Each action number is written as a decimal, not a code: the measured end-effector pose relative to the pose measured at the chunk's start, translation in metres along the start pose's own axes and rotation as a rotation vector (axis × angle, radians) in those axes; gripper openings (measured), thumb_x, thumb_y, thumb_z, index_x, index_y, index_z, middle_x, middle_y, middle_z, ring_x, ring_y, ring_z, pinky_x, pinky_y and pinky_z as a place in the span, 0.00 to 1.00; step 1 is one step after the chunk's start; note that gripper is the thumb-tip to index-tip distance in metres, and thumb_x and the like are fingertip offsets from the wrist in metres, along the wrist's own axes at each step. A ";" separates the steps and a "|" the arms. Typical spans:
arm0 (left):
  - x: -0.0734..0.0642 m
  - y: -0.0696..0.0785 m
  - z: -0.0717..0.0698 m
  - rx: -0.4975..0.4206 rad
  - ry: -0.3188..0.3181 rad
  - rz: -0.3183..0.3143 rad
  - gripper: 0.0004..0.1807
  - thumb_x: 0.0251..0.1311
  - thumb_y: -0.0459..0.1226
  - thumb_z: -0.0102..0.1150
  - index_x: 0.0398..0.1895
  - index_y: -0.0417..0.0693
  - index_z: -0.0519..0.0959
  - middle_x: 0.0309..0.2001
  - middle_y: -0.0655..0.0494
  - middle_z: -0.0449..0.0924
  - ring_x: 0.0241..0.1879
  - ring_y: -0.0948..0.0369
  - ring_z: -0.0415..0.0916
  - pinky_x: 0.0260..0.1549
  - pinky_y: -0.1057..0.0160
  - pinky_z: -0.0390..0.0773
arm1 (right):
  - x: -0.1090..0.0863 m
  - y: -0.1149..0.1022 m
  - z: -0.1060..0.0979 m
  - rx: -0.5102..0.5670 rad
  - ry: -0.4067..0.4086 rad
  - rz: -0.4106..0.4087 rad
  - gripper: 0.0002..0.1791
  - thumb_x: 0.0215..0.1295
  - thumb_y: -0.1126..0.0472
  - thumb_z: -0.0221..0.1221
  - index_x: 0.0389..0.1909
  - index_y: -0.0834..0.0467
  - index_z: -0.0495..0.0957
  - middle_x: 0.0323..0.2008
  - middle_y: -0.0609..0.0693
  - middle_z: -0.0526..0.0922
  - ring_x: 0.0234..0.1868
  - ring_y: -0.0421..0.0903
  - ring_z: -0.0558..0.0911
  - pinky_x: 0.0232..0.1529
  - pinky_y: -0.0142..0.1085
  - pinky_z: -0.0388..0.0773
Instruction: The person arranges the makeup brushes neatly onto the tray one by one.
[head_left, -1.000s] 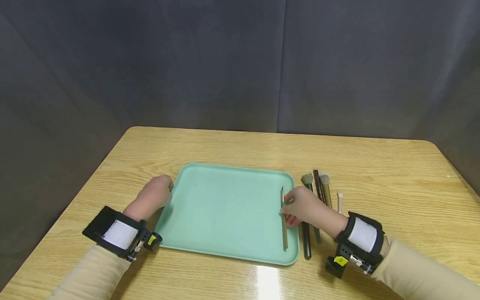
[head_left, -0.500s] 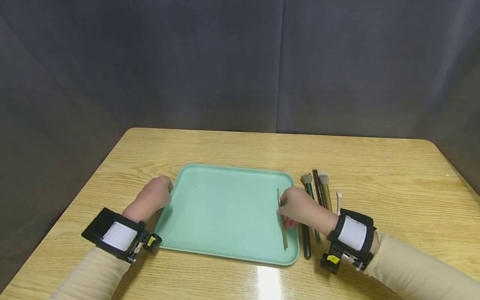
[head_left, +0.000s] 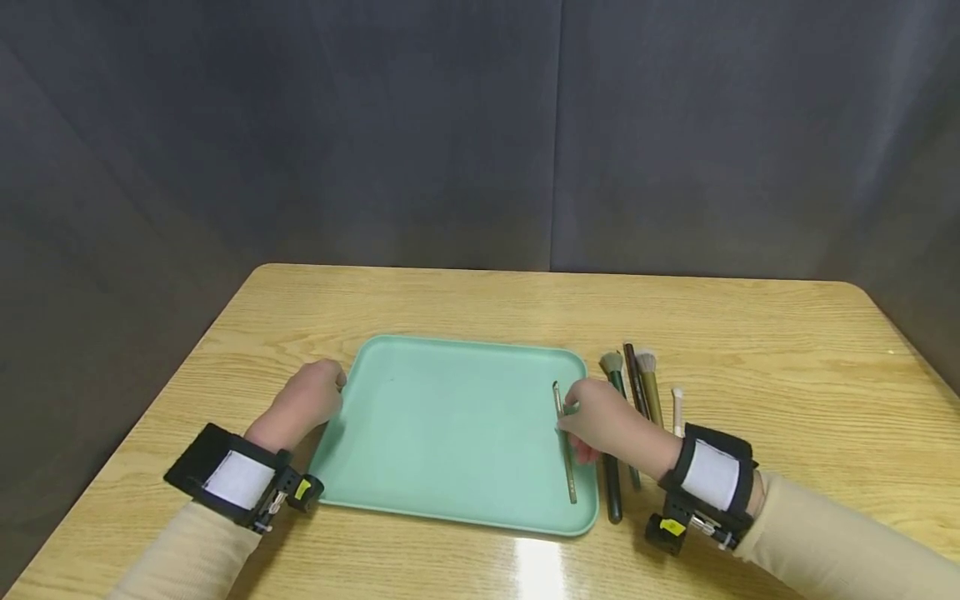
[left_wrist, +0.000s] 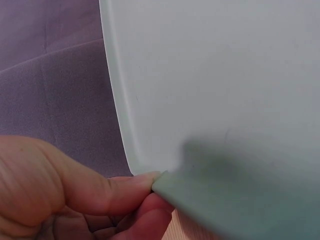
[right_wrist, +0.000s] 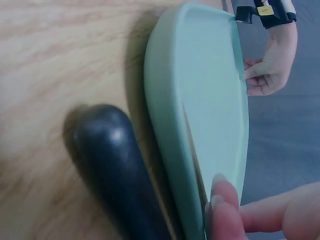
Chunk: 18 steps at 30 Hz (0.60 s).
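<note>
A mint-green rectangular tray (head_left: 450, 433) lies on the table between my hands. With thumb and finger, my left hand (head_left: 303, 398) pinches the tray's left edge, which the left wrist view shows close up. Over the tray's right rim, my right hand (head_left: 611, 423) holds a thin gold-toned makeup brush (head_left: 569, 479) between its fingertips. That brush lies lengthwise just inside the rim, its middle partly covered by the thumb. In the right wrist view the fingertips (right_wrist: 225, 200) are at the brush, though the grip itself is partly hidden.
Right of the tray are several makeup brushes: a dark green one (head_left: 612, 367), a dark brown one (head_left: 634, 375), a gold-handled one (head_left: 649, 387) and a small pale one (head_left: 677, 408). A thick black handle (right_wrist: 112, 145) lies beside the rim. Dark cloth (head_left: 420, 142) hangs behind the table.
The thin brush's far end has swung slightly left, so it now slants. My right hand has shifted a little left with it, then slightly back. My left hand keeps its place.
</note>
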<state>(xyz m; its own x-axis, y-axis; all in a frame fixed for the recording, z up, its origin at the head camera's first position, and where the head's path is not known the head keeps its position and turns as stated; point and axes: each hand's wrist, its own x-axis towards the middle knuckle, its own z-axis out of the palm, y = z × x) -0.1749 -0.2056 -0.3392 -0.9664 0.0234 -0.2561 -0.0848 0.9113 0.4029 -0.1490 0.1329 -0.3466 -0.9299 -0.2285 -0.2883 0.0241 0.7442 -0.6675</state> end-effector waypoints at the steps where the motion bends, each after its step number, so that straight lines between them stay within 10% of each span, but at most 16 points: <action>1: 0.000 0.000 0.000 -0.001 0.001 0.000 0.18 0.60 0.21 0.45 0.52 0.20 0.72 0.46 0.28 0.75 0.35 0.48 0.75 0.36 0.52 0.79 | -0.002 0.001 -0.002 0.008 0.005 -0.008 0.17 0.65 0.71 0.56 0.51 0.80 0.69 0.15 0.54 0.76 0.13 0.44 0.79 0.17 0.36 0.77; 18: 0.000 -0.001 -0.004 0.014 0.004 0.011 0.17 0.60 0.21 0.45 0.51 0.20 0.72 0.42 0.31 0.76 0.34 0.48 0.74 0.33 0.53 0.78 | -0.023 0.030 -0.017 0.128 0.099 -0.021 0.06 0.65 0.69 0.56 0.29 0.67 0.74 0.15 0.52 0.75 0.12 0.43 0.76 0.16 0.37 0.76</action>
<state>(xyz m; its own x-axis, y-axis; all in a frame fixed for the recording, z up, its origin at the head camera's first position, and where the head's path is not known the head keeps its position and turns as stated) -0.1758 -0.2083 -0.3362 -0.9682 0.0315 -0.2483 -0.0711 0.9165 0.3936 -0.1329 0.1716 -0.3481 -0.9622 -0.1756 -0.2081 0.0446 0.6523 -0.7567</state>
